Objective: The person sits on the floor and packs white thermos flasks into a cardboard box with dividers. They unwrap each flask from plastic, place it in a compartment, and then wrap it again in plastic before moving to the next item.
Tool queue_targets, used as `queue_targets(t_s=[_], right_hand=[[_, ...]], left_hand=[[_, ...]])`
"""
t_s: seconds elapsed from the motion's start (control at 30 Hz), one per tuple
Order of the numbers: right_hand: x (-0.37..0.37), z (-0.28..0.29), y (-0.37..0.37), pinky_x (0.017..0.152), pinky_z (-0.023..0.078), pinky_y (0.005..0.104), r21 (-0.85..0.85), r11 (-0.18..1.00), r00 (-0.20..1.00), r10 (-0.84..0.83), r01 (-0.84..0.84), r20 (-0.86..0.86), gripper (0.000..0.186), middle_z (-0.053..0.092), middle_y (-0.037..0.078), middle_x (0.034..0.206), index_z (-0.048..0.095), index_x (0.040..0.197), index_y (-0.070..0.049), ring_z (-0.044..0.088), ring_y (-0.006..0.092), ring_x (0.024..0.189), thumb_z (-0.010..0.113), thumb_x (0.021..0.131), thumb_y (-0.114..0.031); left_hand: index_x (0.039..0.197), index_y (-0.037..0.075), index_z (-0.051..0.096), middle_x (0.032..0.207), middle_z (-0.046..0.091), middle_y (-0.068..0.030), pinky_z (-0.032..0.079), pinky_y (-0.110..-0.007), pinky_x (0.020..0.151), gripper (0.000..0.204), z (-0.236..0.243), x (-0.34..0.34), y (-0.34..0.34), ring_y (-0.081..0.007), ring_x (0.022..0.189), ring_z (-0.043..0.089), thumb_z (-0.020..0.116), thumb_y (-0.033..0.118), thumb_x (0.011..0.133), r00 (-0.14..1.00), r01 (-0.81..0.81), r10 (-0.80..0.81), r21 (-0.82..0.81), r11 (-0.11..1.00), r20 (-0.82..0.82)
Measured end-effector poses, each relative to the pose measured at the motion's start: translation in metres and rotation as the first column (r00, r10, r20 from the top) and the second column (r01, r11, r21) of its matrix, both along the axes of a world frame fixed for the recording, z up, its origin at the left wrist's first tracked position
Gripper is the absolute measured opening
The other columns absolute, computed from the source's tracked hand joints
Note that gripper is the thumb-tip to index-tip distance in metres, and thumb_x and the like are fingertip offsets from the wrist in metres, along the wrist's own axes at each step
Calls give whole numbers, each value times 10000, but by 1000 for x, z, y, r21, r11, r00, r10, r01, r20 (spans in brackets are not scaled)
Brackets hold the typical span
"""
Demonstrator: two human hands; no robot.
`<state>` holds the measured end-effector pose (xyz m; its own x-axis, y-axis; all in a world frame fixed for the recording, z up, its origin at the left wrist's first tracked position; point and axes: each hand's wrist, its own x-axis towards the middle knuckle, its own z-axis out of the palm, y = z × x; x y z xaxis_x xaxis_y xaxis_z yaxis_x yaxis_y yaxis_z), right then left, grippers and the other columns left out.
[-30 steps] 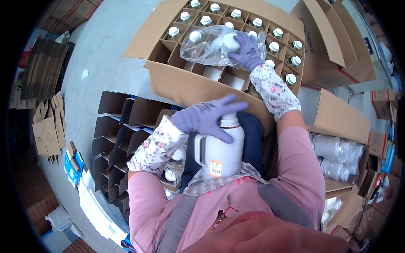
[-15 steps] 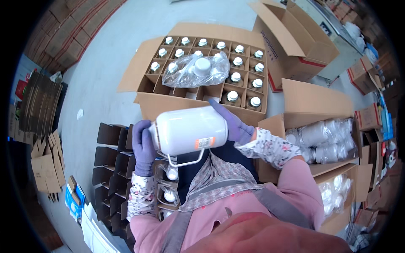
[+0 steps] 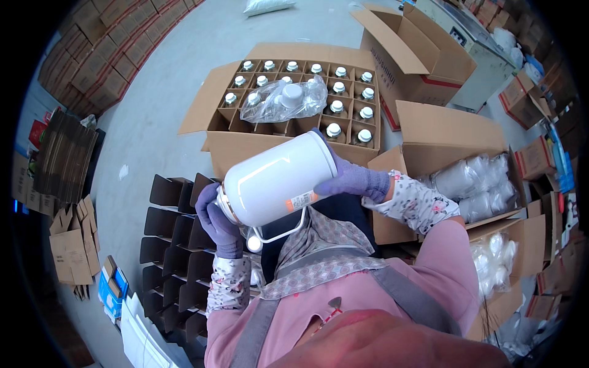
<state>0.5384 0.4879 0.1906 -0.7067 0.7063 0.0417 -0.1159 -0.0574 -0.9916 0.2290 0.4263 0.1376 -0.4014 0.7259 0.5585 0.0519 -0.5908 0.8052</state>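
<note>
A white thermos jug [image 3: 276,178] with a side handle [image 3: 282,233] and an orange-and-white label lies tilted across my two gloved hands, in front of my apron. My left hand [image 3: 219,224], in a purple glove, is closed round the metal-ringed neck end, its fingers partly hidden behind the rim. At the base end my right hand [image 3: 353,178] grips the jug, thumb on the near side and fingers up along the bottom edge. Just beyond stands an open carton [image 3: 239,144] with divided cells holding several white-capped vessels. A plastic-wrapped jug [image 3: 288,101] rests across those cells.
Folded cardboard dividers [image 3: 165,221] stand to the left. On the right, open cartons hold plastic-wrapped white jugs [image 3: 478,190] and bagged white pieces [image 3: 494,264]. A tall open carton [image 3: 411,76] stands at the far right. Stacked cartons [image 3: 101,73] line the far left.
The jug has tipped so its base end is higher and farther right. My right thumb has come round onto its near side. The head view has shifted slightly.
</note>
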Motion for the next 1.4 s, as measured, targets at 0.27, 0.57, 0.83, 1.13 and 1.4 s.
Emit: queue_targets(t_s=[0.27,0.57,0.83,1.13,1.4], right_hand=[[8,5,-1,1107,271,425,620,783,988,-44,-58,149,1268,270,217,1451,27,1534,-117,337,371,1314,814,574,-372],[2,18,13,1088,286,522,945,327,947,-305,10,95,989,261,253,1442,487,1328,-66,277,465,1330,848,470,-399],[-11,-17,62,1025,410,354,203,977,996,-44,60,-79,1147,422,149,1384,181,1479,-25,482,257,1232,813,656,-513],[7,-65,142,854,554,417,-168,982,996,75,-80,-39,585,630,162,1165,561,1245,-78,669,271,955,564,886,-540],[69,-157,227,950,458,405,543,823,395,-449,-166,801,438,613,111,1194,628,1183,-119,583,288,1107,624,811,-350]], left_hand=[[1054,3,534,1034,568,-176,473,-376,856,385,-24,-20,-12,-327,961,580,717,105,732,666,-296,21,-238,925,-746],[1182,-18,575,1222,541,-187,417,-408,970,332,13,34,19,-318,1094,547,430,171,952,677,138,-256,-222,965,-690],[1339,100,477,1142,534,-171,477,-391,890,564,70,90,87,-333,1004,576,675,140,813,400,314,-267,-143,939,-877],[1159,281,550,1119,497,-84,509,-379,827,386,38,91,178,-264,946,559,589,213,780,-77,639,214,116,760,-974],[1256,329,555,1251,519,-31,431,-450,873,517,-54,72,384,-295,1034,547,708,273,765,-151,-59,-10,-1,998,-988]])
